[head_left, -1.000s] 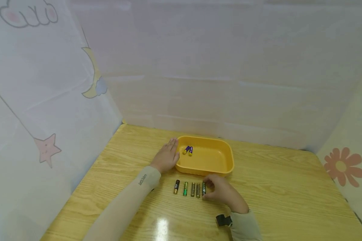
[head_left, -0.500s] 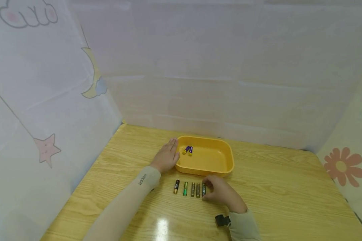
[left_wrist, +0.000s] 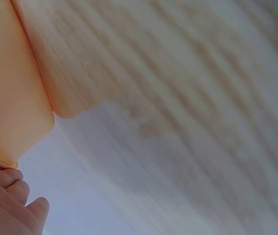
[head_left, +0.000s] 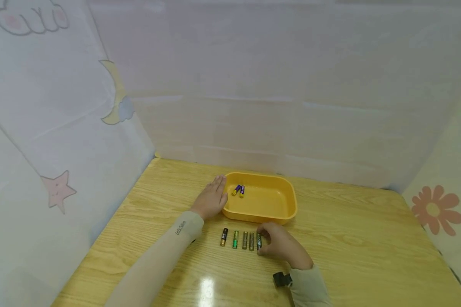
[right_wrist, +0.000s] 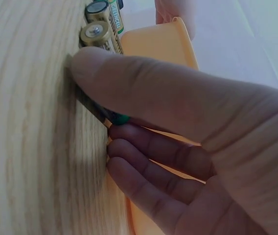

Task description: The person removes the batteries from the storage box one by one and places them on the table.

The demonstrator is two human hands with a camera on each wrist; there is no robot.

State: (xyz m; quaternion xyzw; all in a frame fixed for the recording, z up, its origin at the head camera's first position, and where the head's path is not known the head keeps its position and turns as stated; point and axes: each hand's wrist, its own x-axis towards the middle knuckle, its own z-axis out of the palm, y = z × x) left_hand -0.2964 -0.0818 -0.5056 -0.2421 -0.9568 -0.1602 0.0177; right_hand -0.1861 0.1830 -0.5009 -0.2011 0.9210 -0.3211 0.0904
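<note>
My left hand (head_left: 210,200) rests against the left side of a yellow plastic tray (head_left: 261,218), its fingers straight along the rim. The left wrist view shows those fingers (left_wrist: 17,190) touching the rim from outside. Just in front of the tray, my right hand (head_left: 280,243) pinches a dark green battery (head_left: 259,241) between thumb and fingers, at the right end of a row. The thumb hides most of that battery in the right wrist view. Left of it lie two gold batteries (head_left: 248,241), a green one (head_left: 235,239) and a black-and-copper one (head_left: 224,237).
Two purple-and-yellow batteries (head_left: 239,190) lie in the tray's left part. The wooden table (head_left: 353,238) extends to both sides. A pale printed sheet (head_left: 230,128) rises behind the table and along its sides. A black strap piece (head_left: 282,279) sits at my right cuff.
The view has shifted very slightly. Both hands stay in place, the right one still at the dark green battery, and the batteries keep their positions.
</note>
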